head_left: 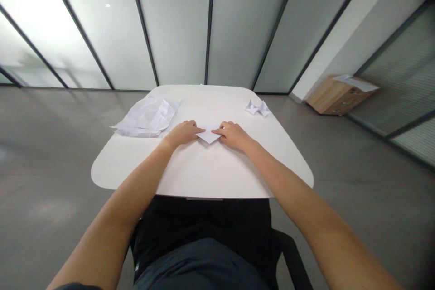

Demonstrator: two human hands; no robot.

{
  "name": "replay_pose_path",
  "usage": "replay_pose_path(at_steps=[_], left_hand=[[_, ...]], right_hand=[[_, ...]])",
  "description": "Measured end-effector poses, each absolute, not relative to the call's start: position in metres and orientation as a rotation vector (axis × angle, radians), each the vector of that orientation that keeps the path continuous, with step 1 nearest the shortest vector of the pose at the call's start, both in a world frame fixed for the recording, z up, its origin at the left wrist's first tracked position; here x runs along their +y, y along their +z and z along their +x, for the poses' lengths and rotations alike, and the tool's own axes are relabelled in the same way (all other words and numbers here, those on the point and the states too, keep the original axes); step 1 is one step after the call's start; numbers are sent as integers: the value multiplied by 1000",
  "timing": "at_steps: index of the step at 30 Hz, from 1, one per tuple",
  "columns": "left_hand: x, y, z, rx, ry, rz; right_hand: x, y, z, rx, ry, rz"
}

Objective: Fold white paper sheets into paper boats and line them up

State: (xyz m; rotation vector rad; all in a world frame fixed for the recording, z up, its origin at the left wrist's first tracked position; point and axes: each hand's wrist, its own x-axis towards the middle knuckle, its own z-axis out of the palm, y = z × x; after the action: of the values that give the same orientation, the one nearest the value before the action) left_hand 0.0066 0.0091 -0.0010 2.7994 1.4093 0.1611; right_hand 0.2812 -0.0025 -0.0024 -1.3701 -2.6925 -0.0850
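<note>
Folded paper [208, 136] lies between left grip [184, 133] and right grip [235, 135], touching both.

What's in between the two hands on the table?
In the head view, a folded white paper lies between the left hand and the right hand, both touching it.

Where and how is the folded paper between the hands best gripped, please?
Probably grip the folded paper by its two sides, left hand and right hand each from its own side, since it narrows to a corner at the near side.
</note>
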Motion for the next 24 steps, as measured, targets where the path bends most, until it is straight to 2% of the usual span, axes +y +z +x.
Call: replay_pose_path(at_steps=[12, 19, 24], left_hand=[[17, 1, -7, 1283, 256, 2776], [20, -4, -4, 1539, 404, 2624], [25, -13, 1, 1725, 515, 2510]], right_hand=[[8, -10, 297, -2583, 4, -1308], [12, -15, 294, -2345, 125, -1484], [18, -23, 290, -2213, 90, -1585]])
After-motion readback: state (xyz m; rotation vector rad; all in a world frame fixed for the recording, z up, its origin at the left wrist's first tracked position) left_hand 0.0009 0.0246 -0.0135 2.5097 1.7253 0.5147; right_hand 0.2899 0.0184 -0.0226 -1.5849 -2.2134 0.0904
